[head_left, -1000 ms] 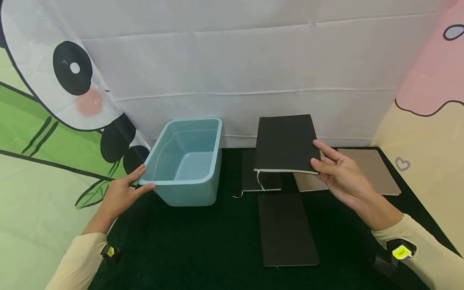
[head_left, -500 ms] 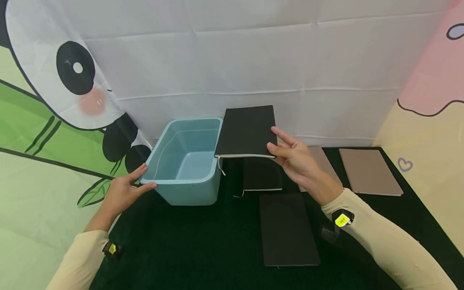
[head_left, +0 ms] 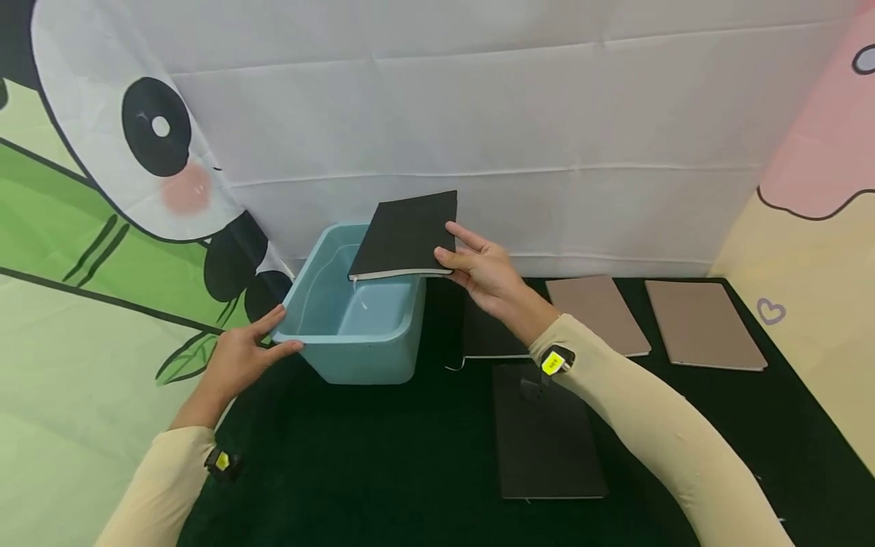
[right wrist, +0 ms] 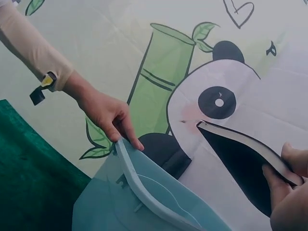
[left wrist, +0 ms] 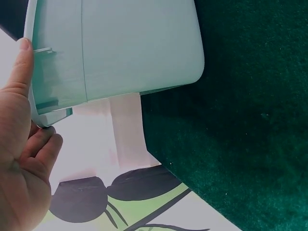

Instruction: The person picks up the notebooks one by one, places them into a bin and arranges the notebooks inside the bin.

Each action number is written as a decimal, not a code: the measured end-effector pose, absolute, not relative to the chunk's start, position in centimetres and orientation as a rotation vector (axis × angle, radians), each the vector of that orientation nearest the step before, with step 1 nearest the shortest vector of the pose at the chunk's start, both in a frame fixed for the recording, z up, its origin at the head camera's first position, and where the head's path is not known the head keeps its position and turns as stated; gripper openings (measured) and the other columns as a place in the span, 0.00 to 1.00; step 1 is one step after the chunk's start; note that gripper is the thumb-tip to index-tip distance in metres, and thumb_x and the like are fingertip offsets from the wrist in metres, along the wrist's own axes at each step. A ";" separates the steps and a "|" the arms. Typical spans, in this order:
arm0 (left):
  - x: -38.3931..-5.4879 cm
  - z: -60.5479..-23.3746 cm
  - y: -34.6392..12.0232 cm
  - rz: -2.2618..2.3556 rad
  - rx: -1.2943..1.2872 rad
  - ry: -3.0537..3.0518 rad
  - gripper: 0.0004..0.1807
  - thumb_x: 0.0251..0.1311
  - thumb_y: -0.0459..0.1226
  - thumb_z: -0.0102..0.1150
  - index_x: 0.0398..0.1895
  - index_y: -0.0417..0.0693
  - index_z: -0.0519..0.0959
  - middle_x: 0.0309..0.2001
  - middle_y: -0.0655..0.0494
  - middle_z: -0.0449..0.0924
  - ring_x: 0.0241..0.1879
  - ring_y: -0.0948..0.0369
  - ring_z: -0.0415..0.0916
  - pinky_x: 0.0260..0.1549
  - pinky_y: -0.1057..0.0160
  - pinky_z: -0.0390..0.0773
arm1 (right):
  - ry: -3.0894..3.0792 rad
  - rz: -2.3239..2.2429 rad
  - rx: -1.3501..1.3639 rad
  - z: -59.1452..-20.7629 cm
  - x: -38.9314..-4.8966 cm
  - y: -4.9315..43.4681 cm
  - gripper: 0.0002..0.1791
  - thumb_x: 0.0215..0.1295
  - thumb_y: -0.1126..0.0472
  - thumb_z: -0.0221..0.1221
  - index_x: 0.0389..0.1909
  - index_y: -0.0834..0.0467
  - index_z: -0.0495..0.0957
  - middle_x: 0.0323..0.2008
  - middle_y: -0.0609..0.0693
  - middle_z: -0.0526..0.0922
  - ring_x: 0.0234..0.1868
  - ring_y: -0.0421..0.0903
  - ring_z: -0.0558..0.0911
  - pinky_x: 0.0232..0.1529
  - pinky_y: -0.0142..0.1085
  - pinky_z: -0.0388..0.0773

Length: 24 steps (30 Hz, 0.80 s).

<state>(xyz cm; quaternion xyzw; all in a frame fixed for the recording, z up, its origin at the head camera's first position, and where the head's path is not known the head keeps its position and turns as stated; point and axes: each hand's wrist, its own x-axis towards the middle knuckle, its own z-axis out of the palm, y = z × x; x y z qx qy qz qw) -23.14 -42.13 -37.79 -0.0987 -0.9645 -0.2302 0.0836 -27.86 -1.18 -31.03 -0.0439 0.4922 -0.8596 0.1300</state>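
The right hand (head_left: 488,277) grasps a black notebook (head_left: 410,235) by its right edge, thumb on top and fingers beneath. The notebook hangs tilted above the right part of a blue tub (head_left: 362,361), overlapping its opening in the head view, with a thin ribbon (head_left: 355,286) dangling from its near edge. The left hand (head_left: 235,361) grips the tub's near left corner, thumb and fingers about the rim. On the dark green counter (head_left: 376,471), right of the tub, lie two more dark notebooks (head_left: 550,448), one partly hidden by the right arm, and two brown notebooks (head_left: 706,323) farther right.
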 end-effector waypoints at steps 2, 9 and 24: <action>-23.3 -37.8 -42.1 -0.686 -0.301 -2.869 0.45 0.62 0.56 0.68 0.75 0.41 0.66 0.75 0.43 0.63 0.68 0.32 0.66 0.59 0.28 0.70 | 1.432 -2.498 -0.113 -31.0 -28.6 -2.0 0.34 0.69 0.73 0.61 0.75 0.52 0.69 0.82 0.56 0.48 0.41 0.36 0.85 0.44 0.27 0.83; -23.6 -37.8 -42.1 -0.699 -0.304 -2.849 0.44 0.63 0.56 0.68 0.75 0.41 0.67 0.74 0.44 0.64 0.67 0.34 0.68 0.59 0.31 0.72 | 1.457 -2.496 -0.116 -31.3 -31.0 -4.6 0.35 0.67 0.76 0.61 0.74 0.55 0.69 0.79 0.59 0.56 0.40 0.38 0.85 0.41 0.28 0.84; -23.0 -37.9 -42.4 -0.772 -0.286 -2.861 0.45 0.62 0.56 0.68 0.75 0.42 0.66 0.76 0.46 0.62 0.70 0.35 0.64 0.61 0.31 0.69 | 1.521 -2.420 -0.094 -33.0 -33.1 -7.9 0.36 0.64 0.75 0.65 0.73 0.54 0.71 0.81 0.57 0.51 0.70 0.50 0.74 0.64 0.41 0.77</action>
